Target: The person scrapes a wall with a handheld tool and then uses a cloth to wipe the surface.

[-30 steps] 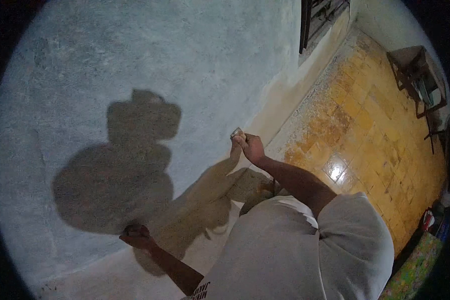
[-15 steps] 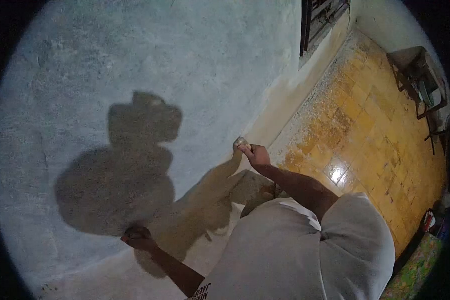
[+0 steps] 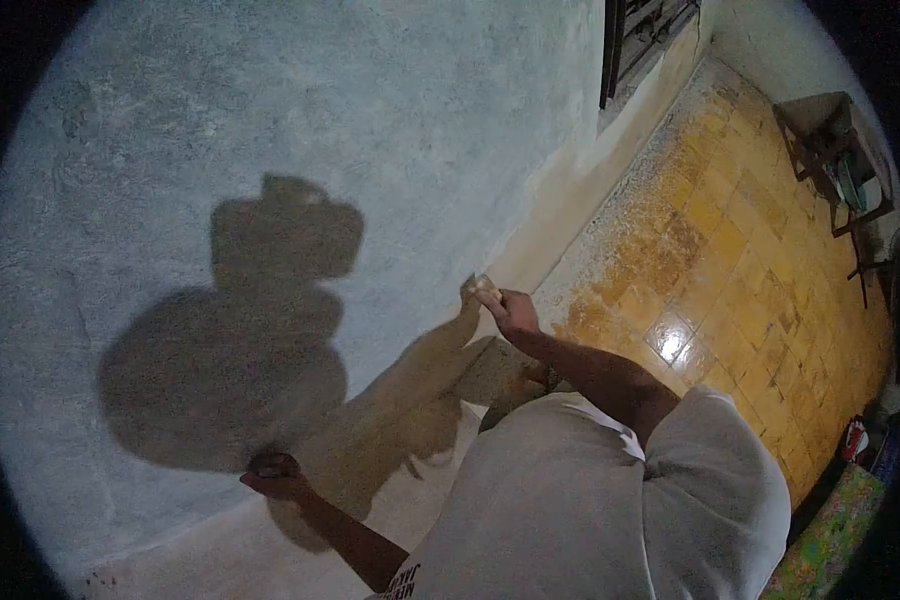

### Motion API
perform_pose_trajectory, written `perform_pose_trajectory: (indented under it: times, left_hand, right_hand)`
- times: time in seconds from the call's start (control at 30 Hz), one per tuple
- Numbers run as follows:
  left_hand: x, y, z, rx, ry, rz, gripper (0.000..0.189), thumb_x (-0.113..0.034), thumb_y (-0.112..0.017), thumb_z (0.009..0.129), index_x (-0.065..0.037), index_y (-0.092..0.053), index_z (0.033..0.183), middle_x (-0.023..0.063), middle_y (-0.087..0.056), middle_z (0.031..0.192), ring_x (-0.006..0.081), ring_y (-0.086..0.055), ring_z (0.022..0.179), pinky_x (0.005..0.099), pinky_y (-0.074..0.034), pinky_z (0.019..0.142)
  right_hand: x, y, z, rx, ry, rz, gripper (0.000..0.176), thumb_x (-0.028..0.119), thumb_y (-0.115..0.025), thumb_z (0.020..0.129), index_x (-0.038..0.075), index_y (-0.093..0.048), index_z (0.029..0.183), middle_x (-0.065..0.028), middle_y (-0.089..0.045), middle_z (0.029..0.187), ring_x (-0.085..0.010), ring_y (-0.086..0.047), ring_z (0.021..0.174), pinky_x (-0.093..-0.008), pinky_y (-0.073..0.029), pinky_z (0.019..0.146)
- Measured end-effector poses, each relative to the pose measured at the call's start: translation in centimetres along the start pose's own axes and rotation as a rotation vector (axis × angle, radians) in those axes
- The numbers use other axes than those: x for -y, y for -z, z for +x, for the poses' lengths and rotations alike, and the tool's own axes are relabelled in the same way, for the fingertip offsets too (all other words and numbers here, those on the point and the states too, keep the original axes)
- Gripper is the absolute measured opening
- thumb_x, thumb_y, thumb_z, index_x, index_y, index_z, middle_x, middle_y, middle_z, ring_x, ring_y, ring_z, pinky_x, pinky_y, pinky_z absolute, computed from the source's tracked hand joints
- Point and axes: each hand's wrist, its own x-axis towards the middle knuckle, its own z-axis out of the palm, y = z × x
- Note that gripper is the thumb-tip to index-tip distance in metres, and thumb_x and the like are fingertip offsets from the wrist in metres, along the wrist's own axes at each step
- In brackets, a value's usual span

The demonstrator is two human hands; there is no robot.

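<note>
My right hand [image 3: 515, 314] is closed around a small pale flat piece [image 3: 483, 286], pressed against the wall [image 3: 420, 170] where the blue-grey surface meets a cream band [image 3: 530, 250]. Its exact kind is hard to make out. Thumb and fingers pinch it from the side nearer the floor. Lower down on the left, my left hand [image 3: 275, 476] is up against the wall with its fingers curled, dark inside my own shadow [image 3: 230, 370]. What those fingers hold, if anything, is hidden.
Yellow floor tiles [image 3: 740, 270] run along the wall, with pale dust by its foot. A barred window [image 3: 645, 45] is set in the wall above. A wooden stand [image 3: 838, 165] stands at the far right, and a green patterned cloth [image 3: 830, 535] lies lower right.
The pale piece has tilted slightly in my right hand, which stays almost in place. My head's shadow has shifted a little left; the left hand has hardly moved.
</note>
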Motion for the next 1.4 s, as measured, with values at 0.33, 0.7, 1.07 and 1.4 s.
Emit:
perform_pose_trajectory:
  times: [0.33,0.7,1.07,1.4]
  left_hand:
    - [0.8,-2.0,-0.2,-0.172,-0.342,0.276,0.062,-0.064,-0.027,0.083,-0.008,-0.045,0.066,0.0025,-0.048,0.059,0.0124,-0.037,0.045,0.0234,-0.031,0.039]
    - [1.7,0.4,1.0,0.282,-0.414,0.044,0.046,-0.051,-0.038,0.087,-0.01,-0.049,0.069,-0.0007,-0.041,0.049,0.0122,-0.033,0.037,0.0271,-0.031,0.035]
    - [-1.6,-4.3,-1.4,-0.295,-0.035,-0.27,0.057,-0.058,-0.033,0.086,-0.01,-0.048,0.061,0.0009,-0.042,0.047,0.0132,-0.038,0.037,0.0269,-0.032,0.036]
    - [-2.3,-3.3,-2.8,0.229,-0.183,0.043,0.058,-0.061,-0.03,0.085,-0.01,-0.047,0.062,0.0021,-0.042,0.048,0.0136,-0.036,0.037,0.0249,-0.028,0.036]
  right_hand:
    - [-0.3,0.4,1.8,-0.094,-0.009,-0.077,0.062,0.054,-0.046,0.081,-0.005,-0.054,0.066,-0.0207,-0.046,0.052,-0.0311,-0.046,0.048,-0.0417,-0.037,0.051]
    - [0.5,1.2,1.9,-0.029,0.037,-0.068,0.063,0.054,-0.048,0.081,-0.006,-0.053,0.064,-0.0205,-0.047,0.052,-0.0325,-0.049,0.05,-0.0412,-0.038,0.051]
    - [-3.6,-0.3,1.5,-0.032,-0.035,-0.194,0.061,0.054,-0.047,0.081,-0.005,-0.054,0.065,-0.0197,-0.049,0.053,-0.0302,-0.051,0.053,-0.041,-0.039,0.053]
    - [-2.9,2.1,-0.5,0.09,-0.173,-0.236,0.068,0.062,-0.041,0.08,-0.004,-0.057,0.072,-0.0206,-0.055,0.062,-0.0335,-0.057,0.062,-0.0419,-0.043,0.061]
